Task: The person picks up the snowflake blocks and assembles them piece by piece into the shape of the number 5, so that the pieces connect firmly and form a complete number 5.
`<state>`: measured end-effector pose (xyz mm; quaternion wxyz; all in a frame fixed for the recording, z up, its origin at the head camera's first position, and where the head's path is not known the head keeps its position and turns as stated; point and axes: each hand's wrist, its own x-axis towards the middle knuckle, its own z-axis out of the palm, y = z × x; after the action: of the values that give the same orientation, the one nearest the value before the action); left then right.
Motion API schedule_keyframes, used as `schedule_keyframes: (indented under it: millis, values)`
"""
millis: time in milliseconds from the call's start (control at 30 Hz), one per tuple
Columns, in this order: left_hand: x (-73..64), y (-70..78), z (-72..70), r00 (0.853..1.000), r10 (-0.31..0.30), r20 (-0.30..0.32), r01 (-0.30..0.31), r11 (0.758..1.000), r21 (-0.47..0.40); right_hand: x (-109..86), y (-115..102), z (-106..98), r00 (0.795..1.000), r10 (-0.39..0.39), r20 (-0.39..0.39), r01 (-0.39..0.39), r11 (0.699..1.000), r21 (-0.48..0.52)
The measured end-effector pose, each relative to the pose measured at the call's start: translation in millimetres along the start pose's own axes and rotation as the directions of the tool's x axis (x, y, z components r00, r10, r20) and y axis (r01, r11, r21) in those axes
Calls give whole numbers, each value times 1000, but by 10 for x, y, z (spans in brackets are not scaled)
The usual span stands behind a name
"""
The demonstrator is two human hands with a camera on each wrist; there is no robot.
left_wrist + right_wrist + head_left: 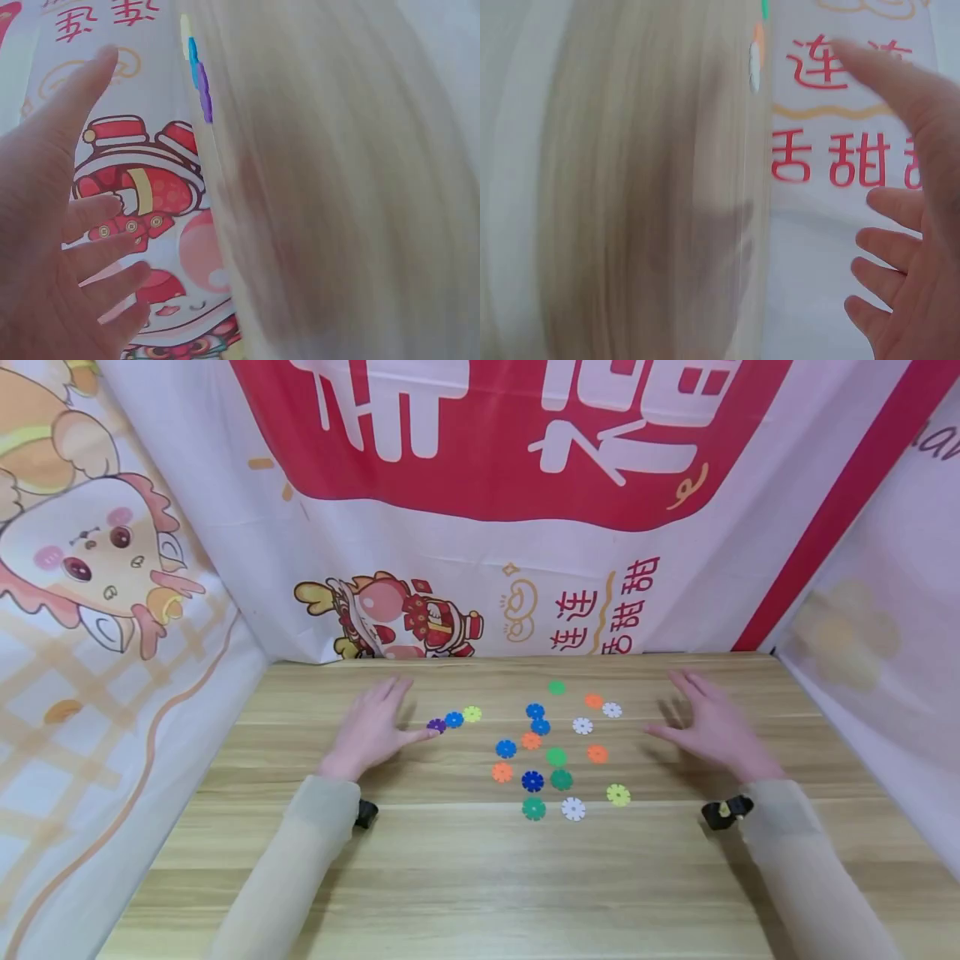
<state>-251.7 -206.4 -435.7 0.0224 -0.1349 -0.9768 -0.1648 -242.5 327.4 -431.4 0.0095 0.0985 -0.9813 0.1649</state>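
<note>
As I watch from my remote seat, both hands hang raised over the table, fingers extended and relaxed with the thumbs spread wide away from them, and I see nothing held in either one. Closest to the left hand [371, 727] is a purple disc [437, 726]; in the head view the thumb tip seems to meet its near edge, yet the left wrist view shows me that thumb up in the air, apart from it. Rightward and slightly farther off, a blue disc [454, 719] and a yellow-green disc [472, 713] carry on a slanting row, edges touching; whether their slots are locked I cannot tell. The right hand [708, 727] points its thumb left toward a white disc [612, 710], its nearest, with bare wood between. Across the middle, the other discs lie flat and scattered, from a green disc [557, 687] at the far side to a darker green disc [534, 808] at the near side. By that spread I judge the work at an early stage: three pieces lined up on the left, most left loose. Around them runs the wood-grain table [465, 893], and a printed cloth [510, 514] rises behind its far edge.
</note>
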Motion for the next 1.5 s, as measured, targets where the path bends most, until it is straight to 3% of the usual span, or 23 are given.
schedule_keyframes:
  millis: [100,200,333,567,833,1167,1300,1500]
  values:
    - [44,23,38,1000,-21,4,22,991,-135,80,-103,30,1000,1,20,-3,997,74]
    - [83,36,86,998,-54,21,58,966,-253,163,-184,75,999,1,39,-7,990,140]
    - [126,53,147,994,-77,77,99,938,-333,284,-234,169,999,-11,47,2,982,189]
    - [222,111,188,985,-100,142,144,925,-351,497,-231,324,997,-9,79,-9,975,224]
    - [299,123,215,982,-105,154,153,927,-343,570,-255,351,995,18,100,-41,970,240]
    - [309,146,227,979,-126,158,178,907,-381,642,-301,367,990,82,118,-111,955,274]
    - [286,149,233,980,-138,142,185,891,-414,641,-332,368,992,72,104,-100,948,301]
    - [245,141,256,982,-133,133,183,845,-503,623,-335,415,992,84,96,-115,918,379]
